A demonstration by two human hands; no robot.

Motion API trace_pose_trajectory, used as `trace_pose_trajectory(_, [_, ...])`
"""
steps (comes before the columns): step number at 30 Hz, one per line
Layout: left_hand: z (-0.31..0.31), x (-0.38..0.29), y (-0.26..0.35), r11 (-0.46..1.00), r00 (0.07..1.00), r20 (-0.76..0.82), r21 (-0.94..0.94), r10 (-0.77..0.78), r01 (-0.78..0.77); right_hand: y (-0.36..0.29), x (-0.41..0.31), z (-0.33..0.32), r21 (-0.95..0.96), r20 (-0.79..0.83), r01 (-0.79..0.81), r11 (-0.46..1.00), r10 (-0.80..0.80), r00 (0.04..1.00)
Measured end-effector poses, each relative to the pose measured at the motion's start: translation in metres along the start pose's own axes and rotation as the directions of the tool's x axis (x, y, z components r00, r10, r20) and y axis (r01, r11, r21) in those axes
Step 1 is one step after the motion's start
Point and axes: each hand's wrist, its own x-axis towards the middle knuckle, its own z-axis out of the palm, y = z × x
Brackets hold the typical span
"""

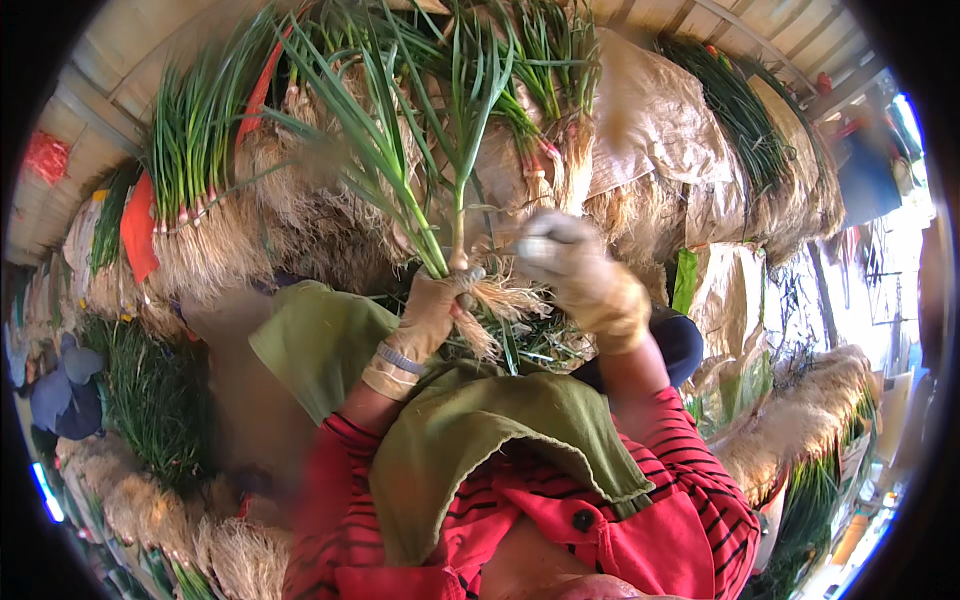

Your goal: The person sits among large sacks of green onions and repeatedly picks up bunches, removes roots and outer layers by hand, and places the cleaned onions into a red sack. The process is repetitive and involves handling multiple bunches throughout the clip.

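Note:
My left hand (439, 296), in a pale glove with a grey band over its wrist, grips two or so green onion-type plants (431, 232). Their long green leaves fan upward, away from my body. Below the stems, pale stringy roots (514, 296) hang out past my fingers. To the right, close to the stems, is my gloved right hand (574, 262), its fingers curled and blurred by motion. Whether it pinches a thin strip of leaf is unclear. An olive-green apron (510, 420) covers my lap under both hands.
Ahead stands a row of rooted green bundles (191, 157), with brown sheeting (652, 112) at its right. Leaf scraps (555, 345) lie below my hands. A dark green pile (154, 397) lies left, beside a partly visible person (67, 390). More rooted bundles (802, 412) lie right.

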Motion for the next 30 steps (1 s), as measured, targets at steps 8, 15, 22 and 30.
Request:
trace_pose_trajectory(8, [-0.009,-0.015,0.009,0.996,1.0,-0.022,-0.092,-0.01,0.008,0.067,0.046,-0.026,-0.501,-0.086,-0.099,0.86,0.065,0.994])
trace_pose_trajectory(15, [-0.012,-0.048,0.028,0.987,0.998,0.037,-0.151,-0.059,0.064,0.078,0.076,-0.026,-0.861,-0.109,0.002,0.509,-0.187,0.976])
trace_pose_trajectory(22, [-0.019,-0.063,0.031,0.901,0.936,0.34,-0.376,-0.085,0.219,0.092,0.079,-0.008,0.62,0.263,-0.098,0.779,-0.088,0.961])
trace_pose_trajectory(30, [-0.022,-0.033,0.04,0.999,0.963,0.269,0.025,-0.031,0.025,0.079,0.054,0.016,-0.422,0.207,-0.004,0.906,0.101,0.973])
